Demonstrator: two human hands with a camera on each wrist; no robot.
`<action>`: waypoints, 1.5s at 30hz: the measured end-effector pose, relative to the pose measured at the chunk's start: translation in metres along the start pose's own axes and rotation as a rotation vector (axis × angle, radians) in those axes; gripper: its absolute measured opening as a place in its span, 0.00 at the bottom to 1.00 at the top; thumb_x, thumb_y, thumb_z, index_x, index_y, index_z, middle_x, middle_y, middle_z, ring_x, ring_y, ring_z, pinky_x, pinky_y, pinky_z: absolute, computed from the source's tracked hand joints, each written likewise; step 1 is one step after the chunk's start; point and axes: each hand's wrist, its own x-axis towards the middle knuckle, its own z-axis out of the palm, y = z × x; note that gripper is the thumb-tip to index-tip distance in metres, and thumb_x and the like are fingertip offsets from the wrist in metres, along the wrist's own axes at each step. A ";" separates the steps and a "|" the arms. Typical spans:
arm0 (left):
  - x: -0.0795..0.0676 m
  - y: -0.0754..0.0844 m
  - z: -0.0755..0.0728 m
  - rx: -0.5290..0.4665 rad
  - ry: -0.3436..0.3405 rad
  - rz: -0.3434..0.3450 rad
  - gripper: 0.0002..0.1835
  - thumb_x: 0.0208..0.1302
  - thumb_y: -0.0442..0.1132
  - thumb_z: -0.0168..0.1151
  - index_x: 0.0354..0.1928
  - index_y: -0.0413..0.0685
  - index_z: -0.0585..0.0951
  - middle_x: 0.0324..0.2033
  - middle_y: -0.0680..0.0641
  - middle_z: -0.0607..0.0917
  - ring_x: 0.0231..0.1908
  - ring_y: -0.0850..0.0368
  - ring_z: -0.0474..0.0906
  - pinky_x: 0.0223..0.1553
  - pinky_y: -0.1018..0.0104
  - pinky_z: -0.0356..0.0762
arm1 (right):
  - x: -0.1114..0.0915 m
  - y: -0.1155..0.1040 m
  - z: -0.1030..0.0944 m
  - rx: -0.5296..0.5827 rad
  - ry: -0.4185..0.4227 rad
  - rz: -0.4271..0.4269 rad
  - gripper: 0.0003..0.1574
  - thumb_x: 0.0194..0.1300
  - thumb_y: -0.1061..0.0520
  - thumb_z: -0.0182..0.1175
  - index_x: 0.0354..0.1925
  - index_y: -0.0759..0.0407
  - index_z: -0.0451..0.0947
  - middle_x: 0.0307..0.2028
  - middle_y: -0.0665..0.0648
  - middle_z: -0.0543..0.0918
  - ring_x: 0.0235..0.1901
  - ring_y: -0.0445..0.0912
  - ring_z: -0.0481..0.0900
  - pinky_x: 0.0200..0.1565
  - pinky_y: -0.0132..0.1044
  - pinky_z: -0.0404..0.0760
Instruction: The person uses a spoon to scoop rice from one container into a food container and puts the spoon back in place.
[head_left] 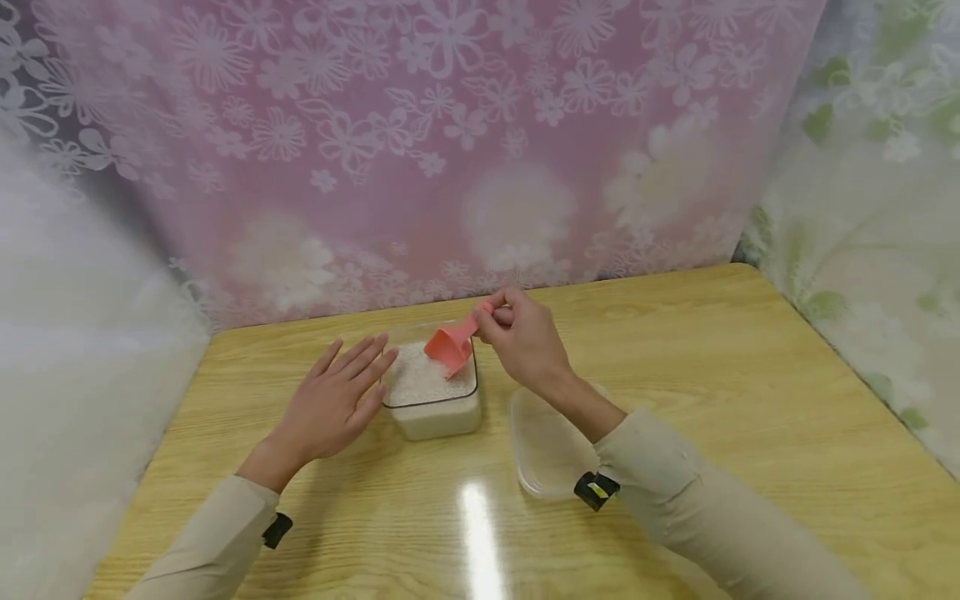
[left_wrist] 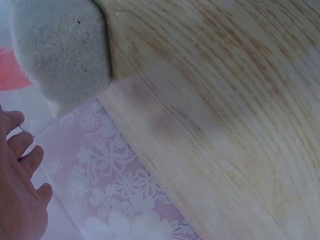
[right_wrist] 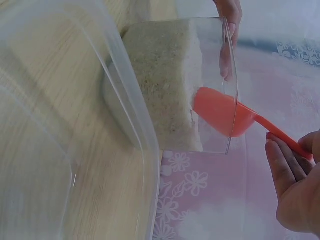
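One tub (head_left: 442,422) of grain (head_left: 420,379) stands near the back edge of the table (head_left: 690,333), left of its middle; wood stretches widely from there to the right edge. One clear plastic piece (head_left: 551,458) lies nearer the front, below the right forearm. Hands apart: the left hand (head_left: 337,404) reaches with straight fingers at the tub's left rim; the right hand (head_left: 525,337) pinches one scoop (head_left: 448,346) by its handle, bowl tilted against the grain.
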 end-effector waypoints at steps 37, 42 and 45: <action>0.002 0.001 -0.003 0.001 -0.046 -0.020 0.27 0.75 0.48 0.43 0.73 0.52 0.60 0.72 0.49 0.56 0.71 0.52 0.50 0.70 0.52 0.41 | 0.018 0.037 -0.002 0.484 -0.003 0.436 0.17 0.71 0.58 0.56 0.51 0.69 0.70 0.37 0.67 0.84 0.37 0.52 0.86 0.41 0.38 0.83; 0.002 0.000 -0.001 0.004 -0.031 -0.015 0.27 0.75 0.49 0.42 0.73 0.52 0.60 0.72 0.48 0.57 0.71 0.52 0.51 0.70 0.51 0.42 | 0.018 0.039 -0.001 0.497 0.002 0.442 0.16 0.71 0.59 0.55 0.50 0.70 0.70 0.36 0.66 0.84 0.36 0.51 0.86 0.40 0.38 0.83; -0.001 -0.003 -0.002 0.012 -0.029 -0.018 0.27 0.75 0.50 0.41 0.73 0.52 0.61 0.72 0.48 0.57 0.71 0.51 0.51 0.70 0.50 0.42 | 0.019 0.038 0.002 0.513 -0.008 0.451 0.16 0.71 0.59 0.55 0.50 0.71 0.70 0.36 0.66 0.84 0.34 0.48 0.86 0.41 0.38 0.83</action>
